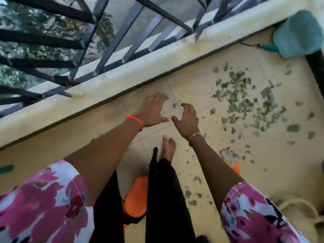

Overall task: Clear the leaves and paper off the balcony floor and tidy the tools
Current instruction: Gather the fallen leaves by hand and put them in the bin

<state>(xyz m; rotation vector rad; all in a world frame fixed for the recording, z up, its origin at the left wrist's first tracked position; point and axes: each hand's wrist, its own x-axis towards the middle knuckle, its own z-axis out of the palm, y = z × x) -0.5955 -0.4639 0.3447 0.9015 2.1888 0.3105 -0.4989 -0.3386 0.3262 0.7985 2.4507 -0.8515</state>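
Note:
Dry green leaves (245, 102) lie scattered over the tiled balcony floor (192, 85), thickest to the right of my hands. My left hand (152, 109) and my right hand (187, 118) are stretched out side by side above the floor, fingers loosely spread, holding nothing. A single small leaf (174, 105) lies between them. A green-handled tool (269, 47) lies by the wall at the upper right, next to a teal watering can (298, 34). A small trowel with an orange handle (229, 158) rests on the floor by my right forearm.
A low cream parapet (122, 72) with a dark metal railing (78, 50) runs along the left. An orange object (138, 197) lies by my legs. My bare foot (168, 148) stands below my hands. A coiled rope (298, 209) sits at the lower right, a green handle (7, 168) at the far left.

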